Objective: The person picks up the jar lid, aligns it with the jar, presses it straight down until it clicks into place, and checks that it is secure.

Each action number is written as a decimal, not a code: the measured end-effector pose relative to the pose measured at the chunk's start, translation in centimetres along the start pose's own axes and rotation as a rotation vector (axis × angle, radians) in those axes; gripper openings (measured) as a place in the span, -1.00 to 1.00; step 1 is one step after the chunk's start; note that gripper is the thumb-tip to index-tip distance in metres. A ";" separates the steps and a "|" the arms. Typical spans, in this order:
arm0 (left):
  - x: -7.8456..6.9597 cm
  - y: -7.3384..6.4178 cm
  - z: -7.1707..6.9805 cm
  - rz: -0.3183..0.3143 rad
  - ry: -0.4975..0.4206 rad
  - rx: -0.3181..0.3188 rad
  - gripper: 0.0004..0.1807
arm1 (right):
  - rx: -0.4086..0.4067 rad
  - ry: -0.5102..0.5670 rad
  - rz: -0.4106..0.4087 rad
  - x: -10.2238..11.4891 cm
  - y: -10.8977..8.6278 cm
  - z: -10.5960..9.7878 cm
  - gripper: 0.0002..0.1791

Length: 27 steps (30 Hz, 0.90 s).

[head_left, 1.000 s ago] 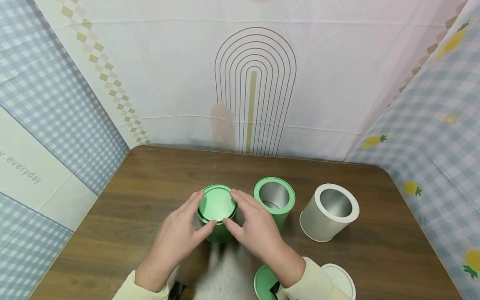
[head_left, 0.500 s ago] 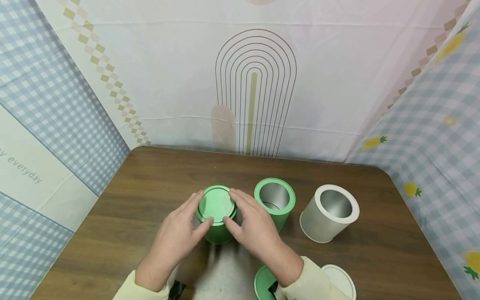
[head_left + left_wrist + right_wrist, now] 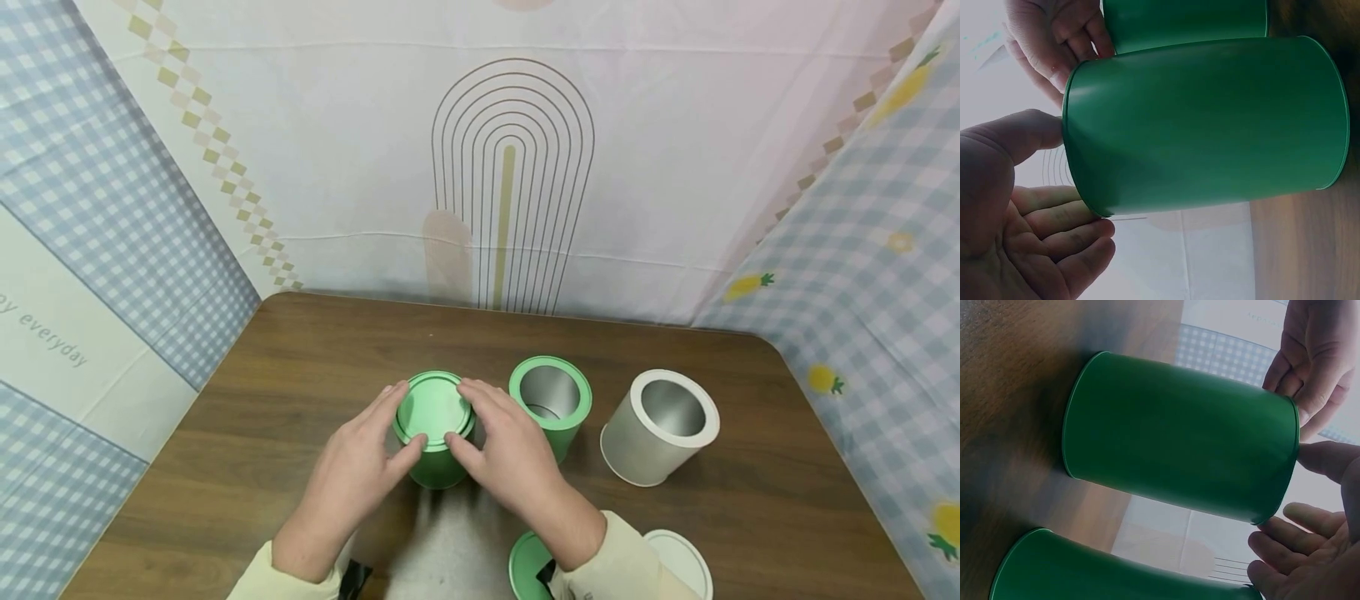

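A green can (image 3: 437,471) stands upright on the table with a green lid (image 3: 433,408) lying flat over its mouth. Along the lid's left edge rest the fingertips of my left hand (image 3: 352,462), its thumb tip at the near edge. From the opposite side my right hand (image 3: 517,454) touches the rim the same way, its fingers fairly straight. In the left wrist view the can's green wall (image 3: 1204,128) fills the middle, with fingertips right at its top end. The right wrist view has both hands meeting that top end of the can (image 3: 1179,434).
An uncovered green can (image 3: 561,437) stands just right of my right hand, and an uncovered white can (image 3: 645,446) farther right. Near the front lie a second green lid (image 3: 525,567), partly under my right wrist, and a white lid (image 3: 686,562). Patterned cloth hangs behind the brown table (image 3: 337,333).
The green lid sat raised and tilted a second ago; it has come down level on the can. My thumbs have shifted slightly onto its near edge. The hands barely moved over the last half second.
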<state>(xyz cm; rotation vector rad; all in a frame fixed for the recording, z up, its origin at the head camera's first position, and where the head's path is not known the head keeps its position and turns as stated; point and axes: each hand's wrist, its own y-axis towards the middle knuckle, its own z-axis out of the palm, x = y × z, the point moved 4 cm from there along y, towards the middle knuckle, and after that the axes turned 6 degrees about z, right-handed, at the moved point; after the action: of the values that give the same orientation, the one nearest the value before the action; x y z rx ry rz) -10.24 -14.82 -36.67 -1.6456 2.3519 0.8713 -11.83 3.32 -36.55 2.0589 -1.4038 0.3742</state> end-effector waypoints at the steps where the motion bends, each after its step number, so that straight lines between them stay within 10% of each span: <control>1: 0.0 0.0 0.0 0.000 -0.002 0.000 -0.29 | 0.001 0.000 0.001 0.0 0.0 0.0 -0.39; 27: 0.2 -0.1 0.1 0.006 -0.005 0.001 -0.31 | 0.022 0.015 0.008 0.5 0.3 0.3 -0.37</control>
<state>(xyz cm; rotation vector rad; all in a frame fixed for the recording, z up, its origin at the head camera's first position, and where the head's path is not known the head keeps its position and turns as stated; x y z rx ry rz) -10.26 -14.92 -36.91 -1.6344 2.3553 0.8738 -11.97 2.67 -36.40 2.0649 -1.4053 0.4088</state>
